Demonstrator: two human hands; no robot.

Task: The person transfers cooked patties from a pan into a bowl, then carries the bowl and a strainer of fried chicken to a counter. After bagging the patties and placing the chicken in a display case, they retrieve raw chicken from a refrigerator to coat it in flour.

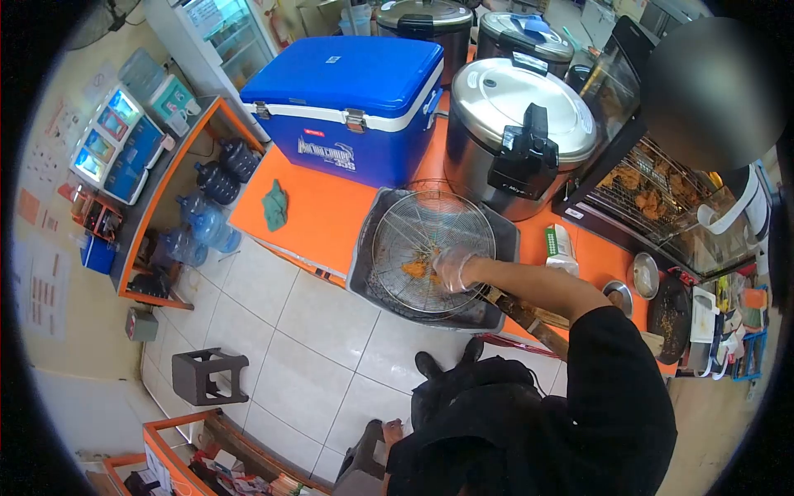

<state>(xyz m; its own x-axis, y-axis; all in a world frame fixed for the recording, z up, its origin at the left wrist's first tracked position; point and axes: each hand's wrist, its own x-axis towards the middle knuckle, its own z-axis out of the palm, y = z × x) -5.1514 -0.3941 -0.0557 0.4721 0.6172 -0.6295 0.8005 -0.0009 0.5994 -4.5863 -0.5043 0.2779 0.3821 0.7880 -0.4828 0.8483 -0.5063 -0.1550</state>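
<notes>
My right hand [453, 269], in a clear plastic glove, reaches into a round wire strainer [397, 223] from the right. Its fingers are bent in around golden fried crumbs [416, 269] lying on the mesh; the fingertips are partly hidden. The strainer rests over a grey plastic tub [358, 277] at the counter's edge, and wooden handles [538, 328] run from it toward my body. Low by my side is my left hand [393, 431], beside a dark stool [361, 453]. Its fingers are too small and partly hidden to make out.
A blue cooler box [339, 124] and a large steel rice cooker [517, 107] stand behind the tub on the orange counter [310, 223]. A green cloth [275, 206] lies at left. Fried pieces fill a display cabinet [653, 194] at right. Another stool [209, 376] stands on the floor.
</notes>
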